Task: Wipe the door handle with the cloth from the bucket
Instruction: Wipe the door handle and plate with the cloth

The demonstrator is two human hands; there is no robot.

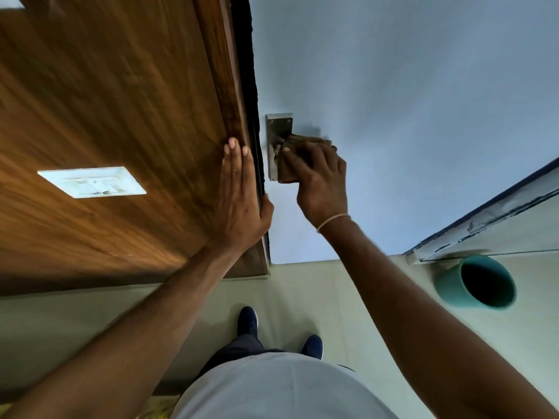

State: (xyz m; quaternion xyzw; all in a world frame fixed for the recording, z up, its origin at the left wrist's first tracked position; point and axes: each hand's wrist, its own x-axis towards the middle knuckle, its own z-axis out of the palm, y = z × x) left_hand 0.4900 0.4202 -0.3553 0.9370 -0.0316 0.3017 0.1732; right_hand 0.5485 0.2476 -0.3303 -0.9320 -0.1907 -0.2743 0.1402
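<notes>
Brown cloth [289,167] bunched in our right hand [322,182] rubs the door handle [276,140] at frame centre; our left hand [242,195], open flat, braces the door edge [257,146] steady.

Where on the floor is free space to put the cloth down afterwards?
Bare floor lies between the shoes and the teal bucket, and left of the shoes below the wooden panel. It is crowded at the handle, where the right hand presses the cloth.
</notes>
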